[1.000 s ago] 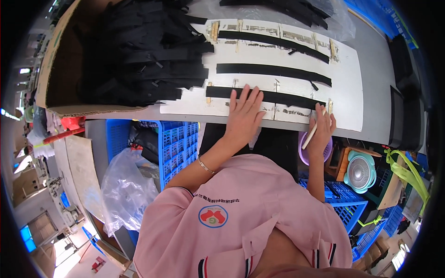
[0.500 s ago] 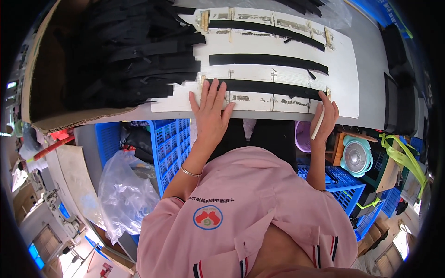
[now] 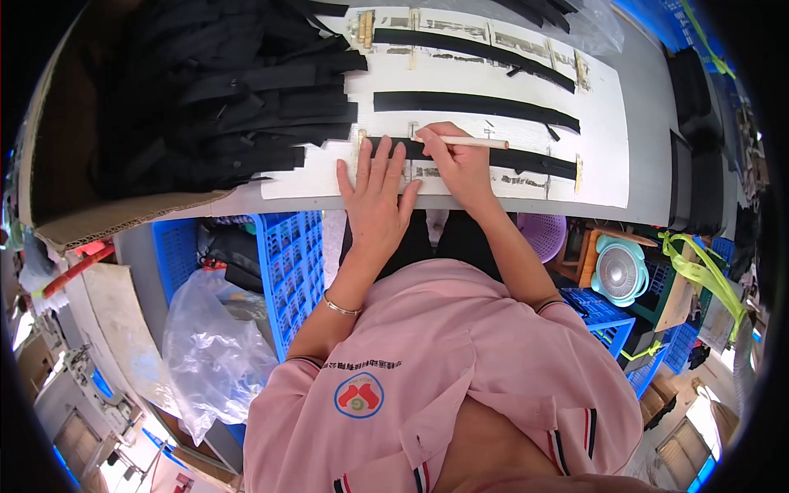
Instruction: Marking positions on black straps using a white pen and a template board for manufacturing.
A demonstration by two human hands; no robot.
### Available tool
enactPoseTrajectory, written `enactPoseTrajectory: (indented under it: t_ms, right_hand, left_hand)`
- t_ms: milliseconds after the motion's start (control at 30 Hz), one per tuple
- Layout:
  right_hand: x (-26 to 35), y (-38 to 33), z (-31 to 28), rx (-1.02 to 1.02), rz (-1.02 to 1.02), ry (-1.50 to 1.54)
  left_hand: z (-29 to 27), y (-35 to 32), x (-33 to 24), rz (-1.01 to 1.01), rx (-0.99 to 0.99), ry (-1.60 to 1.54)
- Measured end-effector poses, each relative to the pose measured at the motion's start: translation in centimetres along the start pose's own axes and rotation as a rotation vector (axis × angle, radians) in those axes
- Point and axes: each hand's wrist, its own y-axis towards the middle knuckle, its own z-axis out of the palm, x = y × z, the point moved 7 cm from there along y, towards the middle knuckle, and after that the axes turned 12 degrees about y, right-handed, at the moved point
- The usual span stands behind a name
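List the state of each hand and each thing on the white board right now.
left hand: flat, fingers spread, pressing on the nearest black strip
right hand: closed around the thin pale stick
thin pale stick: held level over the strip
nearest black strip: lying flat on the white board
middle black strip: flat, untouched
white board: flat on the table
cardboard box: open, heaped with black strips

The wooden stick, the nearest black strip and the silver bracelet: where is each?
wooden stick (image 3: 481, 143), head view, mid-shaft, right of the right hand's fingers.
nearest black strip (image 3: 534, 160), head view, bare stretch right of the hand.
silver bracelet (image 3: 339, 308), head view, band on the left wrist.
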Motion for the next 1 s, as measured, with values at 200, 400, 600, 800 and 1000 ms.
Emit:
enactPoseTrajectory:
  t_ms: [200,400,600,800,1000]
  right_hand:
    - [0.0,-0.1,0.2,0.026,-0.027,-0.131]
    - [0.3,0.1,0.5,0.033,-0.116,-0.197]
    - [0.1,-0.2,0.0,0.079,-0.03,-0.099]
    - [0.0,-0.3,0.3,0.132,-0.116,-0.245]
    - [0.1,-1.0,-1.5,0.085,0.035,-0.059]
  left_hand:
    - [-0.1,-0.2,0.2,0.0,-0.031,0.004]
    - [0.1,-0.1,0.2,0.006,-0.038,0.001]
    - [0.1,0.0,0.1,0.026,-0.043,0.014]
    - [0.2,0.0,-0.2,0.042,-0.038,0.003]
    - [0.5,-0.2,0.0,0.036,-0.015,0.011]
